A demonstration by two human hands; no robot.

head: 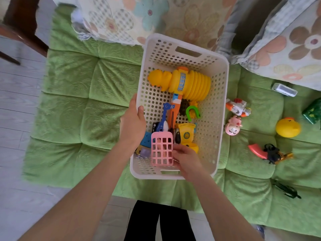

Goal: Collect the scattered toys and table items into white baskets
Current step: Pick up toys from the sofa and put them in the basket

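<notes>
Pink slotted plastic scoop (161, 150) sits over the near end of the white perforated basket (215, 101) — likely light, stiff, easiest by its edge. Right hand (188, 160) grip pinches it; left hand (134, 122) grip clamps the rim.

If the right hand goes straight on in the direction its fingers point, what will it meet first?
The pink grid piece, which the right hand holds at its edge. Past it, probably the blue toy by the white basket's left wall; depth is unclear.

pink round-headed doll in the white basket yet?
No, the pink doll lies on the green cushion, just outside the right wall of the white basket.
</notes>
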